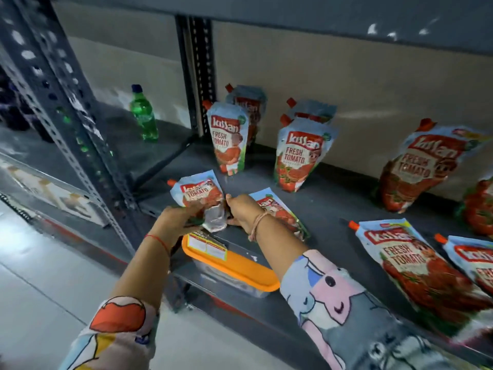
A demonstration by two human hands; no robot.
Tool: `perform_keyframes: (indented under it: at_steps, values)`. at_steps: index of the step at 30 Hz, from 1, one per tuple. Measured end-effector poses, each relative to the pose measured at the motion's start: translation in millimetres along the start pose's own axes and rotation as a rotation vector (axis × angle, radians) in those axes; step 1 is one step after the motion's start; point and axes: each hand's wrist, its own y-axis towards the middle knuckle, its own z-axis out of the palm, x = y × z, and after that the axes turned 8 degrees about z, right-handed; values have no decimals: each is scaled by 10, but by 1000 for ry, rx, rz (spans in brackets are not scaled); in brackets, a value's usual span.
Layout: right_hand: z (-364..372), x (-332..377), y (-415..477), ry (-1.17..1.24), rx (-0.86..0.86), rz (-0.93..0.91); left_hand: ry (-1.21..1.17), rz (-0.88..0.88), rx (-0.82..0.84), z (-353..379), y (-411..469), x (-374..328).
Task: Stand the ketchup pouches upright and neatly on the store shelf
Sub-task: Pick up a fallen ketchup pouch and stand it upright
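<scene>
While both my hands pinch the bottom of one ketchup pouch (pixel 198 194) at the shelf (pixel 333 209) front, left hand (pixel 177 218) and right hand (pixel 244 209) closed on it, its floppy base could buckle and tip it onto the flat pouch (pixel 277 209) beside.

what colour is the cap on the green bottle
Blue, on the green bottle at the shelf's far left; clearest in the head view.

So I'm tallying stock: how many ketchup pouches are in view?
10, maybe more hidden: four upright in two pairs, one leaning, one at right edge, one held, three flat.
</scene>
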Motion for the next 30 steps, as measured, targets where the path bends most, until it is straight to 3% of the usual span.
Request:
perform_keyframes:
  at_steps: [4,7,12,16,20,22,24,26,28,30]
  values:
    - [66,30,208,90,-25,89,28,76,156,-62,19,-71]
    - [37,-25,251,118,-25,16,59,226,214,-105,87,-71]
    - [140,-67,238,75,-285,-152,134,440,291,-19,234,-114]
    - [276,-172,197,7,-464,-260,141,394,353,-7,362,-33]
    - [290,-151,86,4,-416,-251,83,355,383,-33,364,-15]
    - [113,-217,-89,3,-430,-365,115,369,311,-86,271,17]
    - [-272,-343,-264,-101,-645,-523,297,474,48,-69,51,172]
    - [-774,-490,-314,-316,-797,-466,376,573,-220,108,-298,375]
    - [-1140,-589,-230,-403,-612,-150,273,465,-157,440,-620,433]
    - [-1188,-656,-206,-209,-247,69,134,218,-31,765,-758,411]
